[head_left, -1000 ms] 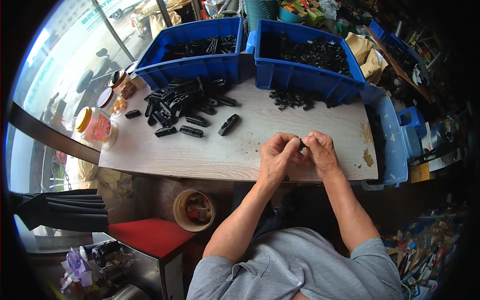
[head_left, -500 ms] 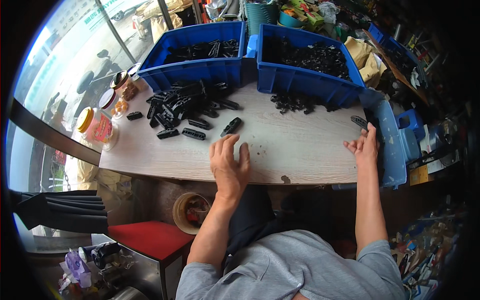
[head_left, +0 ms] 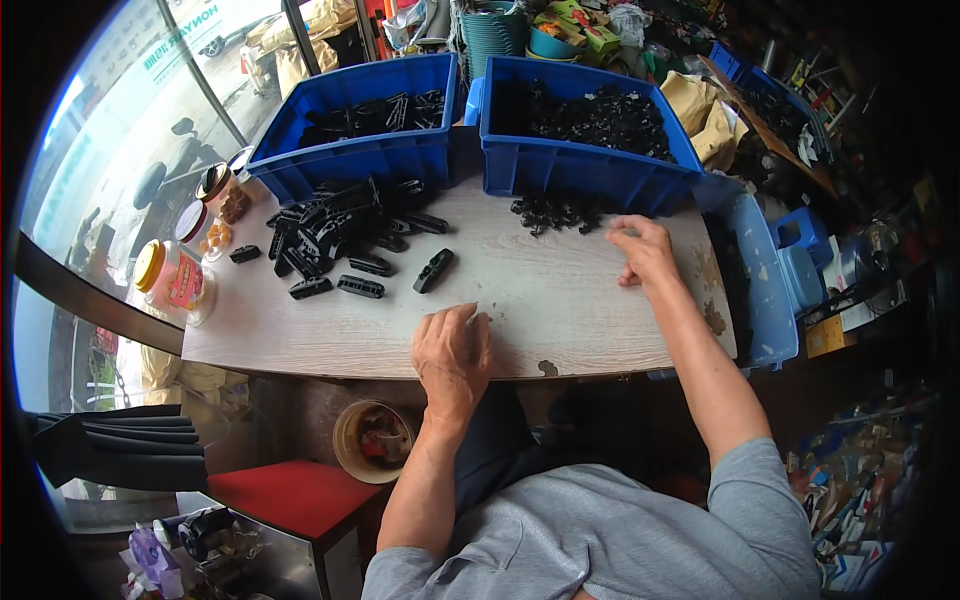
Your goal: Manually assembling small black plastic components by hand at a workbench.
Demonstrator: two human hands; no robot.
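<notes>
My left hand point(head_left: 452, 352) rests near the table's front edge, fingers loosely bent and thumb a little apart; no object shows in it. Just beyond it lies a single black plastic housing point(head_left: 434, 271), set apart from the heap of similar long black housings point(head_left: 335, 225) to its left. Over the right side of the table hovers my right hand point(head_left: 645, 253), thumb and forefinger apart, with nothing visible between them. Closest to its fingertips is a small pile of black plastic pieces point(head_left: 555, 212), not touched by the hand.
Two blue crates, the left one point(head_left: 350, 155) and the right one point(head_left: 590, 178), hold black parts along the back. Lidded jars point(head_left: 175, 280) line the left edge. A pale blue tub point(head_left: 765, 290) adjoins the table's right side; a bucket point(head_left: 345, 445) stands below.
My right hand has moved left from the table's right edge toward the small pieces, and the black part by its fingers is gone from sight. My left hand has drawn back, fingers more bent.
</notes>
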